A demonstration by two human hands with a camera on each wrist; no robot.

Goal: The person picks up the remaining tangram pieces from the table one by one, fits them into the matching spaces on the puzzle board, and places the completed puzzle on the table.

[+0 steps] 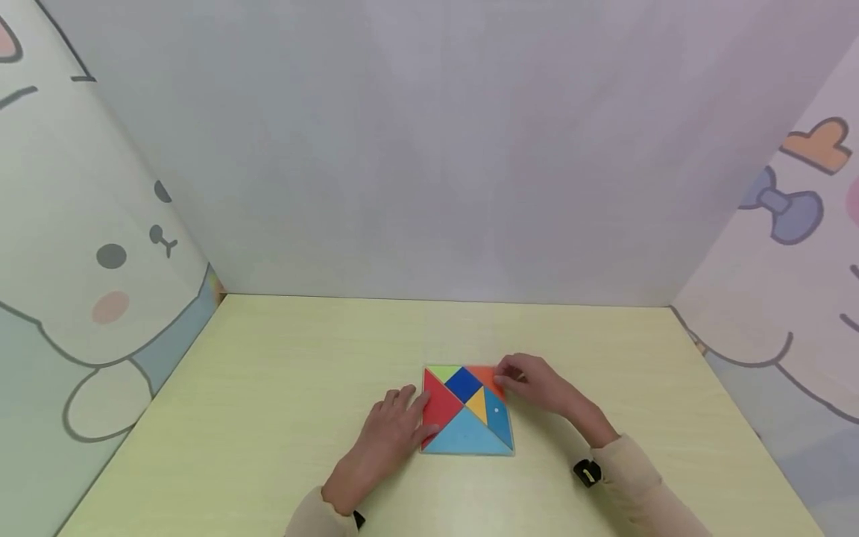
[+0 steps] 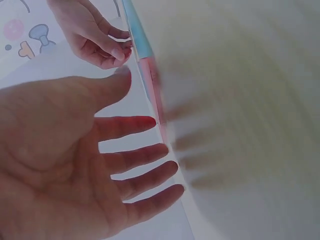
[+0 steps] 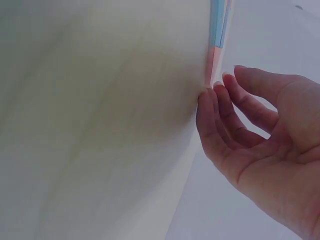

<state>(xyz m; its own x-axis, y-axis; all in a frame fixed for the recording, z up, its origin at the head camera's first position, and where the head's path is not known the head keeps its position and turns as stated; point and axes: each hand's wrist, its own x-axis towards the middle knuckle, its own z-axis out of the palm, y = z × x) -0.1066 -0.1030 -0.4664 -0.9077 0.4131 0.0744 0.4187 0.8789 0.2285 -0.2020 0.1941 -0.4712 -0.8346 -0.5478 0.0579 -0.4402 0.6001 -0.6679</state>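
A square tangram (image 1: 467, 453) lies flat on the table, its coloured pieces fitted together. My left hand (image 1: 385, 432) reaches in from the left, fingers spread and nearly straight, with thumb and fingertips over the large red triangle (image 1: 444, 406). At the top right corner, my right hand (image 1: 537, 384) has bent fingers touching the orange triangle (image 1: 479, 373). In the right wrist view its fingertips (image 3: 204, 95) meet the tangram's edge, with the thumb a little apart. Between the hands are a dark blue square (image 1: 464, 385), a small yellow triangle (image 1: 478, 406) and a light blue triangle (image 1: 467, 435).
A blue parallelogram (image 1: 499, 425) with a white dot and a light green triangle (image 1: 443, 370) complete the square's outline. Pale wood tabletop (image 1: 268, 388) surrounds it. A plain back wall (image 1: 429, 149) and cartoon-printed side panels (image 1: 101, 186) enclose the table.
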